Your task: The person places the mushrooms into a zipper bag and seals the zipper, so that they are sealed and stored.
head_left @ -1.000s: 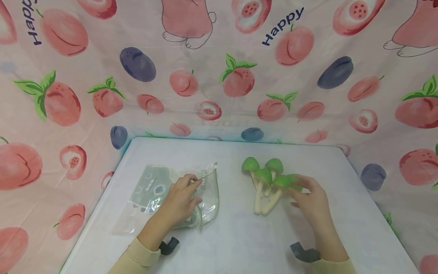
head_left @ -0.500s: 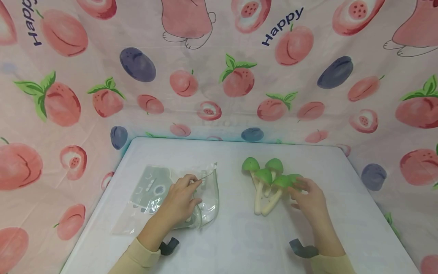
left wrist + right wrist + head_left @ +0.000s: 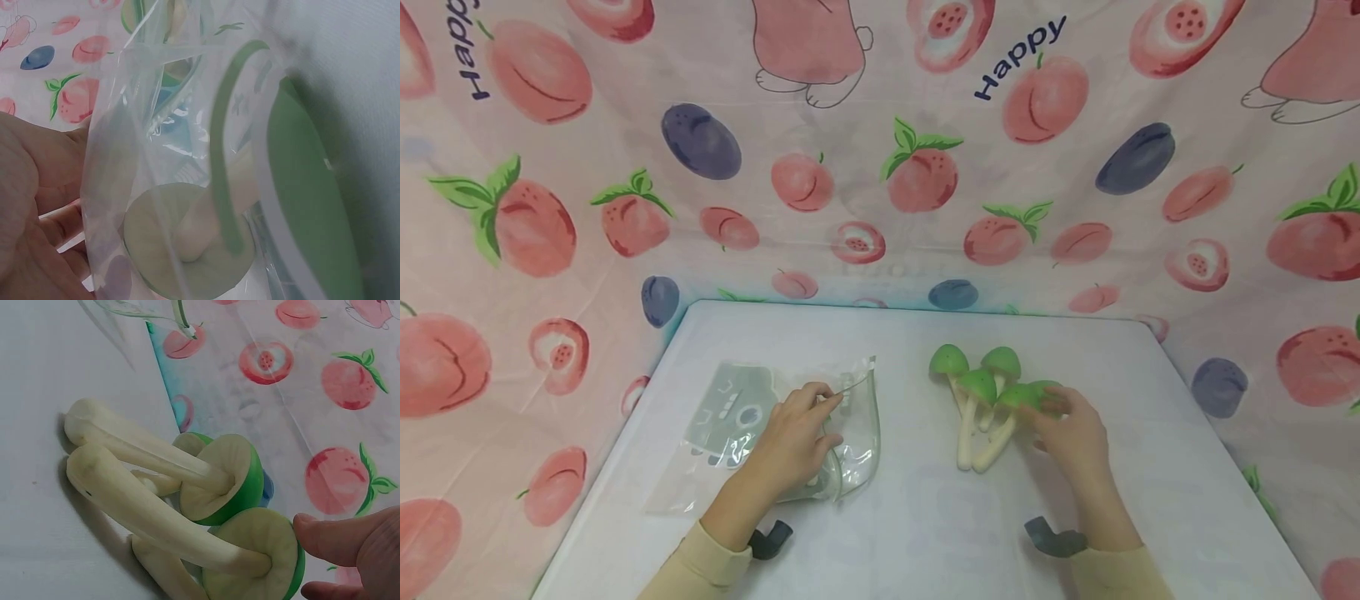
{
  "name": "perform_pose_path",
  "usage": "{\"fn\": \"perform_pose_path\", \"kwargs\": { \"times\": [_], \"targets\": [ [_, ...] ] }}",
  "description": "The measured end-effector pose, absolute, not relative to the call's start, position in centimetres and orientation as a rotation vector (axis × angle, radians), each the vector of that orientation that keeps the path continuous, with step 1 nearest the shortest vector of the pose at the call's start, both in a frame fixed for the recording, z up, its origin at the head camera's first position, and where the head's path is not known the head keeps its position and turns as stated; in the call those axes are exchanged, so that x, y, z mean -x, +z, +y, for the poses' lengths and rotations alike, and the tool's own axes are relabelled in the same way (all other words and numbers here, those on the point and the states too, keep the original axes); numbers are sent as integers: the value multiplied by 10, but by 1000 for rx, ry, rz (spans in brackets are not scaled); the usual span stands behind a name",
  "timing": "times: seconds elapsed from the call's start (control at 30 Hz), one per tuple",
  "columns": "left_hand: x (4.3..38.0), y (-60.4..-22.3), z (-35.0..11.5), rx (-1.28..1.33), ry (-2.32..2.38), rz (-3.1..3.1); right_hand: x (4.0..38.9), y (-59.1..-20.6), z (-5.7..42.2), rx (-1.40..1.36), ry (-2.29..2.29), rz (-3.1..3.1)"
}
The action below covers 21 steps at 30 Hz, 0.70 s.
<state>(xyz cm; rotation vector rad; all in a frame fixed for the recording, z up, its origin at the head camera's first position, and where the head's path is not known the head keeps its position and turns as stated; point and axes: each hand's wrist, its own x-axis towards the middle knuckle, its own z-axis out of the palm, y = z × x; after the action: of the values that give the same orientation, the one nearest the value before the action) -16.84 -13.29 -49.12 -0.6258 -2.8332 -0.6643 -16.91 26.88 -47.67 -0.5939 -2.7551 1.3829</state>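
My left hand (image 3: pixel 793 437) pinches the edge of a clear plastic bag (image 3: pixel 859 442) with a grey-green print. Inside the bag, the left wrist view shows a mushroom with its cap (image 3: pixel 187 269) turned underside up. To the right, several toy-like mushrooms (image 3: pixel 976 387) with green caps and cream stems lie in a cluster. My right hand (image 3: pixel 1078 437) is at the right side of that cluster, fingers bent over the caps. In the right wrist view the thumb (image 3: pixel 334 540) touches the rim of the nearest cap (image 3: pixel 250 525); that cap lies partly out of frame.
A white table (image 3: pixel 917 542) bears everything. Pink cloth (image 3: pixel 865 150) printed with peaches hangs behind and at both sides. Dark curved pieces (image 3: pixel 771 540) stick out near both wrists.
My right hand has shifted a little left and closer over the caps. The left hand, the bag and the mushrooms look unmoved.
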Motion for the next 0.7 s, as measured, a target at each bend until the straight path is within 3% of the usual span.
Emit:
{"fn": "perform_pose_path", "kwargs": {
  "times": [0.7],
  "targets": [
    [168,-490,-132,621,-683,-2832,172,-479,266,584,1346,-2746]
  ]
}}
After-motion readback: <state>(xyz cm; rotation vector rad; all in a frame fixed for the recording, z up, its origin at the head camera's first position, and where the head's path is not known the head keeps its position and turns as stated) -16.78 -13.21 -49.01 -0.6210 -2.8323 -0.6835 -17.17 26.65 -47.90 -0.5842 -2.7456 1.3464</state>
